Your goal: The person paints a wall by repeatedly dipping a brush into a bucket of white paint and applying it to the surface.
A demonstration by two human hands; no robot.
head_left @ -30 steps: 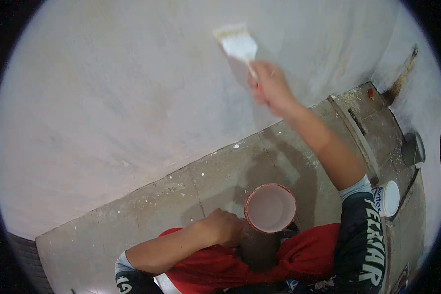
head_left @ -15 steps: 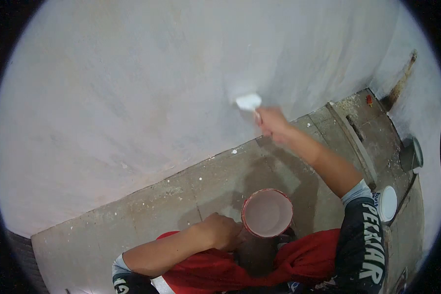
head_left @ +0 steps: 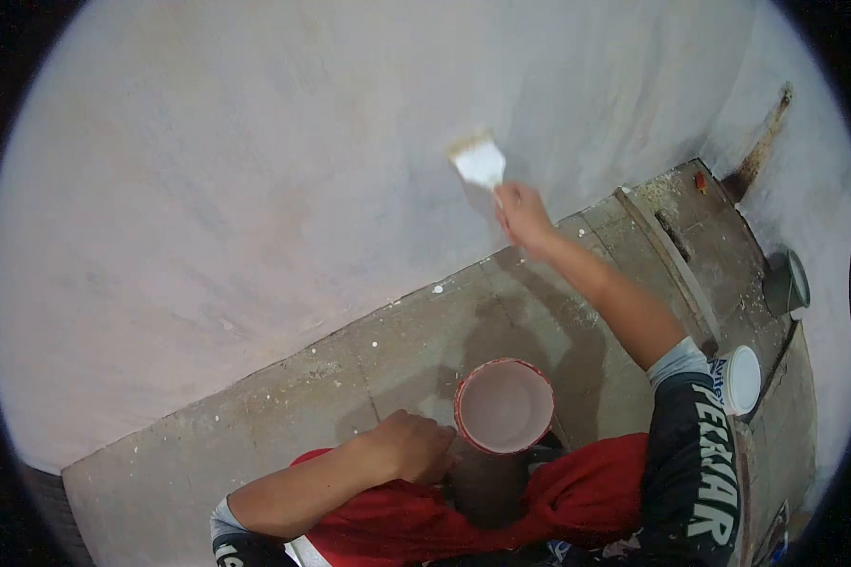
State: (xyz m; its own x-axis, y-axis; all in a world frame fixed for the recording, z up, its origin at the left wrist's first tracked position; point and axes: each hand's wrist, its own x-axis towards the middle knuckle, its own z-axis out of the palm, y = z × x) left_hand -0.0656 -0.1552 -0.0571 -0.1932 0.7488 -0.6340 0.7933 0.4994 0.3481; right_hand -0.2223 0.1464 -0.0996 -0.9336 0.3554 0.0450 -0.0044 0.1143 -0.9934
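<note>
My right hand point(head_left: 525, 215) is closed around the handle of a paintbrush point(head_left: 480, 163). The brush has a white ferrule and pale bristles, which point up and left at the whitish wall point(head_left: 284, 180). Whether the bristles touch the wall is hard to tell. Low in front of me, my left hand point(head_left: 414, 446) is curled closed by my red-clothed leg, just left of a paint bucket point(head_left: 504, 406). What its fingers hold, if anything, is hidden. The bucket has a red-stained rim and a pale inside.
Paint spots dot the tiled floor point(head_left: 284, 397). To the right are a lidded white tub point(head_left: 742, 380), a grey-green bucket point(head_left: 787, 283) and a long wooden plank point(head_left: 669, 255). A small red object point(head_left: 700, 182) lies near the corner. A ridged dark object point(head_left: 52, 501) is at lower left.
My right hand and the paintbrush have moved up along the wall, and the brush now shows its ferrule and bristles clearly. My left hand stays beside the bucket. The view has shifted slightly.
</note>
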